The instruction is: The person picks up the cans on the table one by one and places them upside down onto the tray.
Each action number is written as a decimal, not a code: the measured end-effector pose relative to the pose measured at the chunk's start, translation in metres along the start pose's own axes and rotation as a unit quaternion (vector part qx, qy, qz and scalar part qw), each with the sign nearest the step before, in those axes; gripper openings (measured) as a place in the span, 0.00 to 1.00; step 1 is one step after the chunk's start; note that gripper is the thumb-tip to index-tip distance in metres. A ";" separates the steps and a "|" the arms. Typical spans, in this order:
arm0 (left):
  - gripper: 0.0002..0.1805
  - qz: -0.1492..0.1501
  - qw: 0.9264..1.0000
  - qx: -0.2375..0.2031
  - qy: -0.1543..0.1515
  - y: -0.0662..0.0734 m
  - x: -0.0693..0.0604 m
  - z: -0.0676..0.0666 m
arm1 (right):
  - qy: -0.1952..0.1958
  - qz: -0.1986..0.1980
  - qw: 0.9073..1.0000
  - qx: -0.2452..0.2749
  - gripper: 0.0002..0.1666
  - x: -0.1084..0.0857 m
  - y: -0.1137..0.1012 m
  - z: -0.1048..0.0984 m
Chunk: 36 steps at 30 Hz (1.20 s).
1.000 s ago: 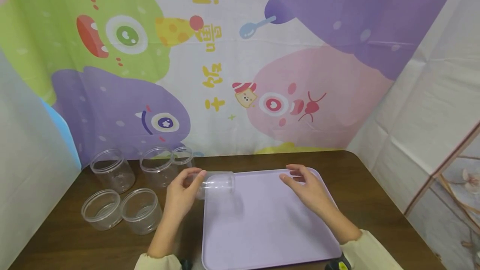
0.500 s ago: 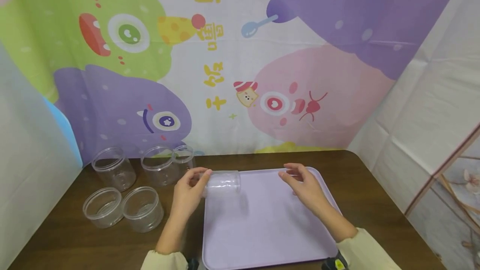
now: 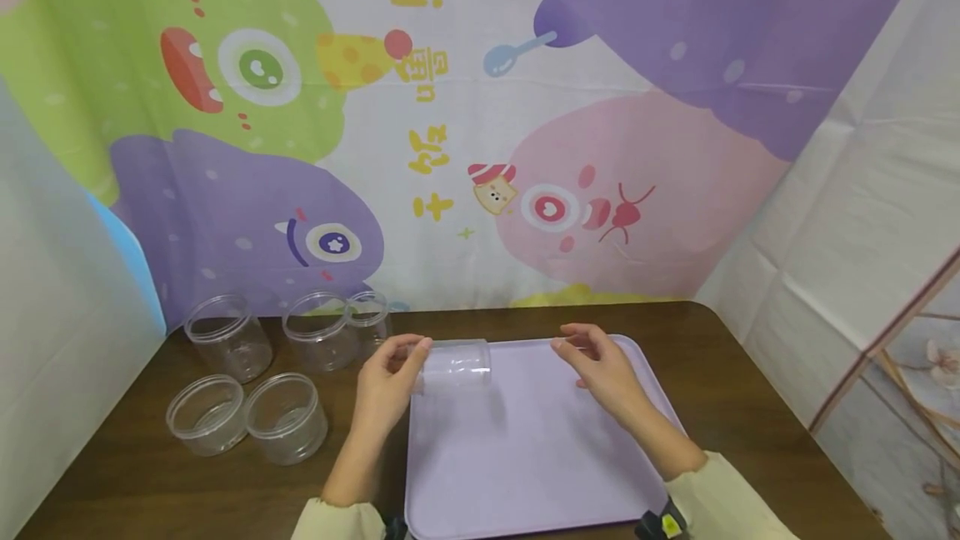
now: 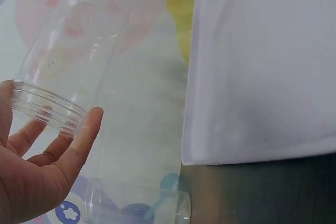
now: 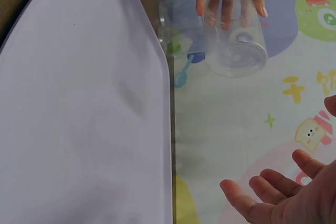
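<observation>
A clear plastic jar (image 3: pixel 457 367) lies sideways in the air over the back left part of the lilac tray (image 3: pixel 540 465). My left hand (image 3: pixel 386 386) grips it by the ridged rim end, thumb on one side and fingers on the other, as the left wrist view shows on the jar (image 4: pixel 73 51). The jar's base points right, toward my right hand (image 3: pixel 600 365). That hand hovers over the tray's back right, fingers loosely bent and apart from the jar. In the right wrist view the right hand (image 5: pixel 294 198) holds nothing.
Left of the tray, several clear jars stand upright on the dark wooden table (image 3: pixel 90 473): a wide one (image 3: pixel 232 348), another (image 3: pixel 322 340), a narrow one (image 3: pixel 369 319) and two short ones (image 3: pixel 208 417). A cartoon-printed cloth (image 3: pixel 442 273) hangs behind the table.
My left hand has carried the jar rightward, farther over the tray. My right hand has shifted slightly left toward it. The standing jars stay in place.
</observation>
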<state>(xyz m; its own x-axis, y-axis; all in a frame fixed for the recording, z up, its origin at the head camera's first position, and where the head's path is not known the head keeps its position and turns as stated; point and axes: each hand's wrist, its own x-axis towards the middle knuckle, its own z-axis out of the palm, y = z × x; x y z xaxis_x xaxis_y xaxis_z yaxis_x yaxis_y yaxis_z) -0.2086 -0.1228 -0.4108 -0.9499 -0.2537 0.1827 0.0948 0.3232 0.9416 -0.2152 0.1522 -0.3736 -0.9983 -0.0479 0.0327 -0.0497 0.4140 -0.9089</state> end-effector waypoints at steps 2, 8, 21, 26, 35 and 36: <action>0.18 -0.002 1.000 -0.005 -0.003 0.001 -0.001 0.001 | 0.000 0.001 1.000 0.005 0.27 0.000 0.000 0.001; 0.19 -0.005 1.000 -0.021 -0.010 0.004 -0.002 0.004 | -0.005 -0.002 1.000 0.020 0.26 0.000 -0.001 0.007; 0.15 -0.001 0.999 -0.034 -0.013 0.009 -0.005 0.012 | -0.008 -0.005 0.999 0.042 0.26 0.000 -0.003 0.016; 0.15 -0.004 0.998 -0.059 -0.018 0.008 -0.005 0.015 | -0.014 -0.005 0.998 0.056 0.25 0.001 -0.004 0.020; 0.16 -0.009 0.997 -0.068 -0.022 0.012 -0.006 0.022 | -0.020 -0.012 0.997 0.075 0.24 0.002 -0.004 0.026; 0.16 -0.008 0.998 -0.066 -0.020 0.013 -0.006 0.023 | -0.020 -0.011 0.997 0.075 0.24 0.002 -0.004 0.027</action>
<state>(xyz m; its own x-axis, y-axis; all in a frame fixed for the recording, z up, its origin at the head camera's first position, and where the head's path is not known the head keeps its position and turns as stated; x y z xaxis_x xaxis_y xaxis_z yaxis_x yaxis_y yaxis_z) -0.2079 -0.0964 -0.4061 -0.9627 -0.2199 0.1576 0.1147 0.1960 0.9739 -0.2160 0.1260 -0.3811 -0.9949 -0.0929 0.0385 -0.0626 0.2721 -0.9602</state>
